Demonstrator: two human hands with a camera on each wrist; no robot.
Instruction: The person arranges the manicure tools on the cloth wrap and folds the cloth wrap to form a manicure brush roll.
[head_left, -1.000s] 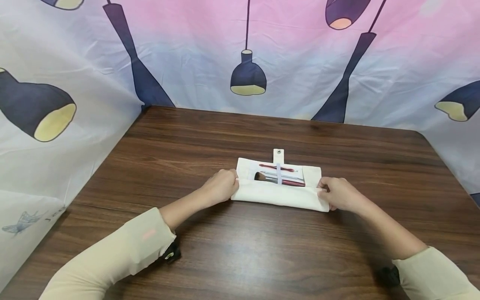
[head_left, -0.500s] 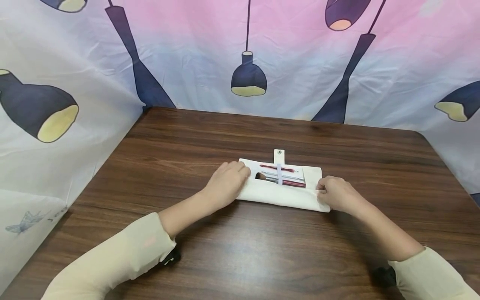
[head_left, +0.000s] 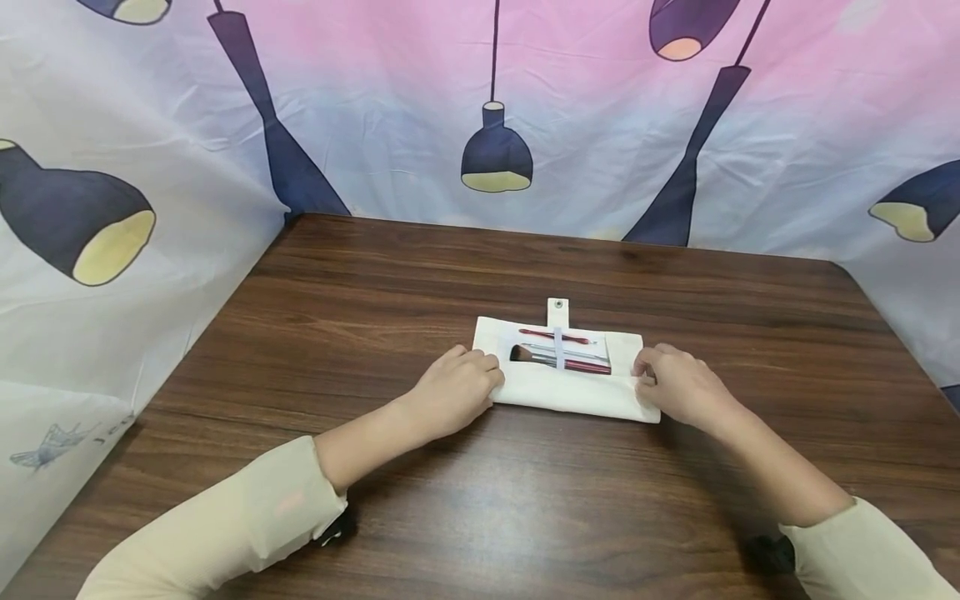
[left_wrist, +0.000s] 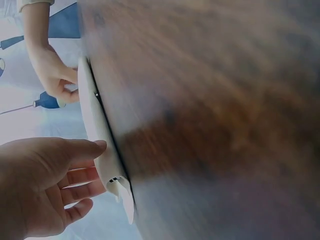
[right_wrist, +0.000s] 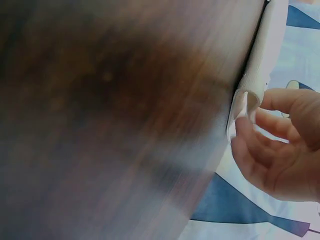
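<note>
A white cloth brush roll [head_left: 558,393] lies on the table, its near side folded over. Inside its open part a pale strap [head_left: 558,346] crosses a brush [head_left: 522,354] and several slim red and silver tools. My left hand [head_left: 459,387] grips the near fold toward its left end; in the left wrist view the thumb lies on the front and the fingers reach over the top. At the right end my right hand [head_left: 681,383] pinches the fold. The right wrist view shows the fingers [right_wrist: 245,145] at the rolled end, partly hiding it.
A snap tab [head_left: 558,312] sticks out from the roll's far edge. The brown wooden table [head_left: 480,517] spreads around it. Behind and at the left hangs a cloth backdrop [head_left: 405,125] printed with dark lamps.
My left hand has moved from the roll's left end onto its upper left part, then down and inward to the near fold. The right hand stays at the right end; the roll barely shifts.
</note>
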